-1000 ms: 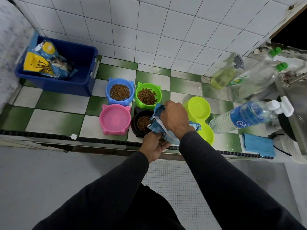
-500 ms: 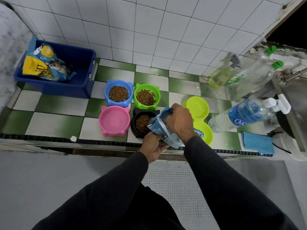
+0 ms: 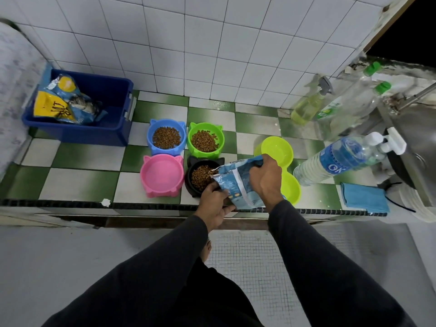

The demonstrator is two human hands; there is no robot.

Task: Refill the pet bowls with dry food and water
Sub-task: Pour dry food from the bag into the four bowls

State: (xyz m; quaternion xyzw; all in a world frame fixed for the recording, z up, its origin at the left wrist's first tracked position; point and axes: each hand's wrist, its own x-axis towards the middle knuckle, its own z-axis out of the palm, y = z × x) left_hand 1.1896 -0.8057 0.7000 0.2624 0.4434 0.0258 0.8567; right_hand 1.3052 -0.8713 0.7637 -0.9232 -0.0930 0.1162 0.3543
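So the blue food bag (image 3: 238,182) is tipped with its open mouth over the black bowl (image 3: 200,177), which sits near the counter's front edge and already has kibble in it. Right hand (image 3: 265,179) grips the bag's top, left hand (image 3: 213,205) pinches its lower corner. Pink bowl (image 3: 162,175) just left is empty, blue bowl (image 3: 166,137) and green bowl (image 3: 205,140) behind hold kibble. Lime double bowl (image 3: 277,149) is partly hidden behind the bag, with a water bottle (image 3: 335,160) lying just right of it. Open tile left of the pink bowl, up to the blue bin (image 3: 113,128)
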